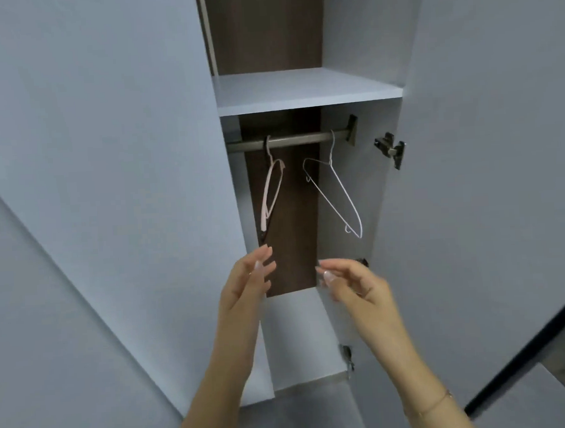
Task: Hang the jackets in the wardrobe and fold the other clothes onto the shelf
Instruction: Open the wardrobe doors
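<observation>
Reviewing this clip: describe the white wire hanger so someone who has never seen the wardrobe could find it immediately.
Look into the open wardrobe to the metal rail under the pale shelf. Two hangers hang from it; the white wire hanger is the one at the rail's right end, above the right hand. Unlike the thicker pink hanger at the left, it is thin, white and angled so its triangular outline shows.

You face the open wardrobe (160,154), pale grey-blue with a dark brown back panel. Its shelf (304,90) sits bare above a metal rail (298,138). Two hangers hook over that rail, well apart: a pink hanger (271,194) at the left, turned nearly edge-on, and a white wire hanger (335,194) at the right, tilted.
</observation>
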Action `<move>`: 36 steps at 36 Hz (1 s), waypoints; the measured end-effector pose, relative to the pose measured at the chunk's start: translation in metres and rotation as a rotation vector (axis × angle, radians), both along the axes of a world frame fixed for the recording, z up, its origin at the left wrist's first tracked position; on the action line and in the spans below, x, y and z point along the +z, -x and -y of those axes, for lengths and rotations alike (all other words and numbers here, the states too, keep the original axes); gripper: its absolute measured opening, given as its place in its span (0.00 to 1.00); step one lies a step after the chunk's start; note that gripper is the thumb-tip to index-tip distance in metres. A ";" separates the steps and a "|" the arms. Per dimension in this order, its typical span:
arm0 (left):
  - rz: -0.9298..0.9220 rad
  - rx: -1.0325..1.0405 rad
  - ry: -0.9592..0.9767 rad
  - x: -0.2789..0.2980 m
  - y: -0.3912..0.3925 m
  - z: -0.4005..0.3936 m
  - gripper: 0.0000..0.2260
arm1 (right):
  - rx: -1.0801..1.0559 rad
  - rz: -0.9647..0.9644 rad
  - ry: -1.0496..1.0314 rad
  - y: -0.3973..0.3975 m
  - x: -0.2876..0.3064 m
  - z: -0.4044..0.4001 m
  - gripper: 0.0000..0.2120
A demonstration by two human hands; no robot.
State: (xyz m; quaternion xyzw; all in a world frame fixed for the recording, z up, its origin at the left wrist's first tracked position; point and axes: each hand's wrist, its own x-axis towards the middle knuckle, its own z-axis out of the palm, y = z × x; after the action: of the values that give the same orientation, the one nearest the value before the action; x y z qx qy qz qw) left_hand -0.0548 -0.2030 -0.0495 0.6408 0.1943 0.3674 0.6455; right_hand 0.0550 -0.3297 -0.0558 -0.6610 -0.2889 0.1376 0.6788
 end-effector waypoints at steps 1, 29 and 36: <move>-0.007 0.025 -0.010 0.001 0.002 -0.010 0.14 | 0.036 -0.008 0.015 -0.002 0.002 -0.013 0.09; -0.122 0.611 0.009 -0.003 -0.078 -0.144 0.11 | 0.767 -0.442 0.078 -0.126 -0.008 -0.281 0.22; -0.117 0.658 0.026 -0.008 -0.052 -0.110 0.16 | 0.847 -0.460 0.055 -0.104 -0.005 -0.245 0.21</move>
State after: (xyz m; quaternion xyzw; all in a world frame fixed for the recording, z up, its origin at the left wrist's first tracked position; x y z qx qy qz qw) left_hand -0.0029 -0.0932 -0.0574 0.5553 0.4324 0.5163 0.4880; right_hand 0.1592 -0.0849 -0.0609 -0.4552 -0.3712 0.5524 0.5915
